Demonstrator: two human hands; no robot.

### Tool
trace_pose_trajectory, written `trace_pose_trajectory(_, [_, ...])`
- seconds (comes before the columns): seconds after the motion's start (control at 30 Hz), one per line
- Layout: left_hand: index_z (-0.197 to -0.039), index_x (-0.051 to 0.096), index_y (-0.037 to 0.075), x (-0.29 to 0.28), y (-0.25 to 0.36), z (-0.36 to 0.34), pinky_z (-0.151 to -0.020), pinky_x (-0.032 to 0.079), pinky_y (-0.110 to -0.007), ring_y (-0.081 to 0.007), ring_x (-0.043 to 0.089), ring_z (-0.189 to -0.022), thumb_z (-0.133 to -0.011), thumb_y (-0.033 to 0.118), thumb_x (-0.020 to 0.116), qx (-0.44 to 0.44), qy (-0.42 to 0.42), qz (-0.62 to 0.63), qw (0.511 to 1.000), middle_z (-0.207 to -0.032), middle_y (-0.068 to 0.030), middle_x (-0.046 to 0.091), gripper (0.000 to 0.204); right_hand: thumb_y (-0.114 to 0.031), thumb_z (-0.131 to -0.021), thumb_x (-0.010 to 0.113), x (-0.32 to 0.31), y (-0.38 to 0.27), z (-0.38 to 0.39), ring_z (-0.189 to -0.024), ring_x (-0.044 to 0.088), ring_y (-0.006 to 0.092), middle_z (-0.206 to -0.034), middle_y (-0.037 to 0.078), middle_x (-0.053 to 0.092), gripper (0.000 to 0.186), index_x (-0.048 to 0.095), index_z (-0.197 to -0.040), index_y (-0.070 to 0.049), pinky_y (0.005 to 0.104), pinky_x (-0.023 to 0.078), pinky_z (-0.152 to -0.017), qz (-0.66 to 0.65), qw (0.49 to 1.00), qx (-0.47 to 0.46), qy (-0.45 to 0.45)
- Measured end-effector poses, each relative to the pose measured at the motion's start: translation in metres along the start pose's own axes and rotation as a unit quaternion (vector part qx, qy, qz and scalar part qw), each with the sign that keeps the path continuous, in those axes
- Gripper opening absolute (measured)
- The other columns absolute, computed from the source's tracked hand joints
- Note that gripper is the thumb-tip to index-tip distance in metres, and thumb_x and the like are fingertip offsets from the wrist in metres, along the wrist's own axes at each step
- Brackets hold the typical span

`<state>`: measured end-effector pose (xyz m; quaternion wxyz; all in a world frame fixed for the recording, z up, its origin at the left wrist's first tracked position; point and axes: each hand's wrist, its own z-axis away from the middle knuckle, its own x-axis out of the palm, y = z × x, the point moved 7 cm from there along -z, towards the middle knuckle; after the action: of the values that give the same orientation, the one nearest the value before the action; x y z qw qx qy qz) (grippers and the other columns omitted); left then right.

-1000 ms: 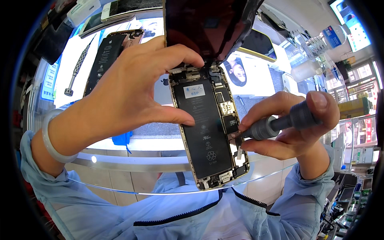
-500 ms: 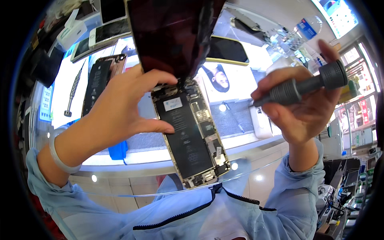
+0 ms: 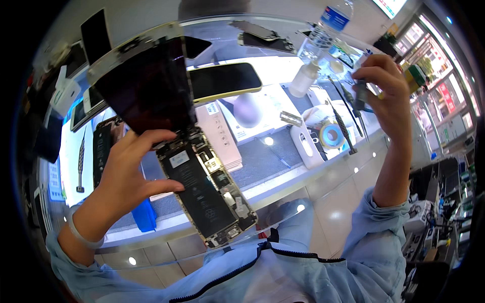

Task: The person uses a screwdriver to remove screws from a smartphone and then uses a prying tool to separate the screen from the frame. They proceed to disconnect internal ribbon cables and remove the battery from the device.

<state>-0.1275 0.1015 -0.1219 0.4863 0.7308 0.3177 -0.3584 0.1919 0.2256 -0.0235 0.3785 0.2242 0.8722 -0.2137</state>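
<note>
My left hand grips an opened smartphone by its left side. The thumb lies by the black battery, and the fingers are at the top edge. Its dark screen stands folded up from the top end. At the right, my right hand is raised with bent fingers around a thick dark grey cylindrical tool, held upright beside several slim tools. Part of that tool is hidden by the fingers.
A yellow-edged phone lies beyond the opened one. At the right are a white dropper bottle, a clear water bottle, a blue tape roll and a patterned screwdriver. Another opened phone lies left.
My right hand has moved away and farther from me with the grey tool, which has turned upright. The view has shifted right. My left hand keeps its hold on the smartphone.
</note>
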Motion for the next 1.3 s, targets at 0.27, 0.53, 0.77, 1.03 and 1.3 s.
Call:
trace_pose_trajectory(0.27, [-0.11, 0.059, 0.006, 0.001, 0.003, -0.002, -0.082, 0.05, -0.033, -0.0245, 0.057, -0.097, -0.047, 0.024, 0.089, 0.005, 0.026, 0.019, 0.999, -0.105, -0.0098, 0.057, 0.072, 0.003, -0.073, 0.067, 0.018, 0.066, 0.039, -0.08, 0.065, 0.0236, -0.089, 0.009, 0.068, 0.027, 0.068, -0.099, -0.007, 0.0332, 0.05, -0.072, 0.072, 0.987, 0.022, -0.143])
trace_pose_trajectory(0.53, [-0.112, 0.057, 0.001, 0.007, -0.008, -0.002, -0.091, 0.048, -0.033, -0.0213, 0.058, -0.1, -0.05, 0.031, 0.089, -0.039, 0.019, 0.048, 0.998, -0.106, -0.0086, 0.054, 0.076, 0.006, -0.073, 0.066, 0.038, 0.071, 0.072, -0.085, 0.065, 0.0287, -0.097, 0.011, 0.067, 0.03, 0.066, -0.1, -0.006, 0.033, 0.052, -0.074, 0.105, 0.973, -0.054, -0.201])
trace_pose_trajectory(0.77, [-0.114, 0.055, 0.001, 0.009, -0.009, -0.004, -0.091, 0.046, -0.033, -0.0206, 0.057, -0.1, -0.051, 0.035, 0.088, -0.036, 0.012, 0.074, 0.997, -0.107, -0.008, 0.053, 0.078, 0.001, -0.078, 0.058, 0.042, 0.079, 0.086, -0.086, 0.064, 0.0284, -0.095, 0.009, 0.066, 0.029, 0.066, -0.103, -0.011, 0.037, 0.051, -0.073, 0.172, 0.966, -0.054, -0.183])
trace_pose_trajectory(1.03, [-0.114, 0.056, 0.002, 0.009, -0.012, -0.001, -0.089, 0.047, -0.033, -0.0199, 0.057, -0.1, -0.052, 0.034, 0.088, -0.036, 0.018, 0.079, 0.996, -0.107, -0.007, 0.053, 0.077, 0.0, -0.073, 0.066, 0.042, 0.037, 0.077, -0.097, 0.063, 0.0253, -0.105, 0.008, 0.065, 0.031, 0.067, -0.103, -0.01, 0.0329, 0.052, -0.081, 0.236, 0.948, -0.128, -0.169])
trace_pose_trajectory(1.3, [-0.114, 0.056, 0.002, 0.008, -0.006, -0.003, -0.088, 0.048, -0.032, -0.0199, 0.059, -0.096, -0.053, 0.033, 0.088, -0.001, 0.023, 0.069, 0.997, -0.101, -0.0074, 0.055, 0.075, -0.001, -0.071, 0.069, 0.056, 0.036, 0.078, -0.092, 0.064, 0.0249, -0.106, 0.008, 0.063, 0.033, 0.065, -0.103, -0.01, 0.0315, 0.054, -0.073, 0.294, 0.902, -0.154, -0.276])
